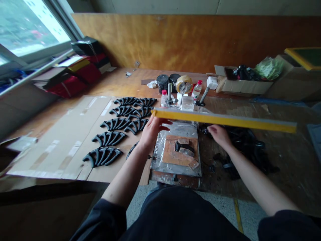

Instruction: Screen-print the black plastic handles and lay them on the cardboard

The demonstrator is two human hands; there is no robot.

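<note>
Left hand point(151, 129) is hovering, fingers spread, beside a yellow bar point(225, 119). Right hand point(220, 135) is hovering curled near black parts point(247, 144), grip unclear.

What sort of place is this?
Probably a small workshop, at a workbench: rows of black curved parts laid out on cardboard, a single part on a wooden board over a metal plate, and a tape roll behind.

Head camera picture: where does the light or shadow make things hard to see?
In the head view, the window glares at upper left, the scene outside soft and hazy; in the head view, the lower left sinks into near-black shadow; in the head view, the black pile near the right hand merges into one dark mass.
</note>
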